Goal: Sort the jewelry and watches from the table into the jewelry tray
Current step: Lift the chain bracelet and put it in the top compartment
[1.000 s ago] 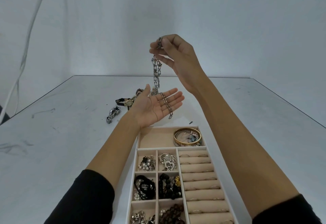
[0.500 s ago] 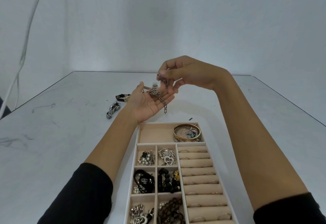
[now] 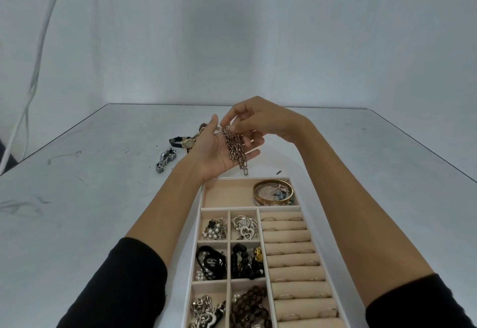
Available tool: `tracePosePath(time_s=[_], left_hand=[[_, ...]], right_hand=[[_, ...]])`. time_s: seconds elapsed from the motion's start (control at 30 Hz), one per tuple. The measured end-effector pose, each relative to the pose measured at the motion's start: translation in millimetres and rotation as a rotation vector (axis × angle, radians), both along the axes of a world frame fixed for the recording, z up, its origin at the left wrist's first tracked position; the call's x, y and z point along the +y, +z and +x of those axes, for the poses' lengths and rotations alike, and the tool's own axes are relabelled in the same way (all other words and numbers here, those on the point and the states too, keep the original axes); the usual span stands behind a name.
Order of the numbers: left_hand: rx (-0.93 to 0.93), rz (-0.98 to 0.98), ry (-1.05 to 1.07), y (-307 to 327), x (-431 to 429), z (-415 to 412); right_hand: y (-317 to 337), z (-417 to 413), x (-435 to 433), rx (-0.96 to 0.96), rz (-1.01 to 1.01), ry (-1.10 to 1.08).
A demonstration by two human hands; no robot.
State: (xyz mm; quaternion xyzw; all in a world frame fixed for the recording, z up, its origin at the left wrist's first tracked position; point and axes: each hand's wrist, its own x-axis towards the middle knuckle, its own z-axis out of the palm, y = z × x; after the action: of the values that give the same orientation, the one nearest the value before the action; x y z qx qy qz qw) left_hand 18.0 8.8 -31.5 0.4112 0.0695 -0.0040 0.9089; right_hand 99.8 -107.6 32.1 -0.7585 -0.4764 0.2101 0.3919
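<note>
Head view: my left hand [image 3: 219, 152] lies flat, palm up, with the chain [image 3: 235, 146] heaped on it. My right hand [image 3: 260, 121] pinches the chain's top, I think. 1 tail hangs off the palm near the jewelry tray [image 3: 201, 198] far rim. A palm tilt could spill it onto the table [image 3: 103, 198].

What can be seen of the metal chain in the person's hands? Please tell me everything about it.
The chain is made of long, narrow links of silver-toned metal with a slight rosy tint. It lies bunched in several strands across the upturned palm of the left hand, and its lower end hangs off the palm, near the far rim of the jewelry tray. The right hand pinches its upper end.
</note>
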Motion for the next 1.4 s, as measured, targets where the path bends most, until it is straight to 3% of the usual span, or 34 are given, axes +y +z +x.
tracePosePath(time_s=[0.17,0.43,0.7,0.8,1.03,1.13,1.4], left_hand=[[0.0,0.01,0.001,-2,3,1],[0.033,0.22,-0.003,0,-3,2],[0.046,0.208,0.108,1,-4,5],[0.029,0.24,0.145,3,-6,5],[-0.077,0.355,0.114,22,-27,-3],[-0.132,0.364,0.06,28,-42,-9],[-0.121,0.481,-0.099,19,-68,-14]], right_hand=[[-2,0,2,-0.002,0.101,-0.068],[-15,3,9,-0.037,0.234,-0.201],[-27,15,-14,0.033,0.29,-0.419],[-39,23,-36,-0.039,0.147,-0.449],[-100,21,-89,-0.465,-0.378,-0.36],[-111,15,-94,-0.563,-0.406,-0.359],[-112,13,-93,-0.573,-0.372,-0.382]])
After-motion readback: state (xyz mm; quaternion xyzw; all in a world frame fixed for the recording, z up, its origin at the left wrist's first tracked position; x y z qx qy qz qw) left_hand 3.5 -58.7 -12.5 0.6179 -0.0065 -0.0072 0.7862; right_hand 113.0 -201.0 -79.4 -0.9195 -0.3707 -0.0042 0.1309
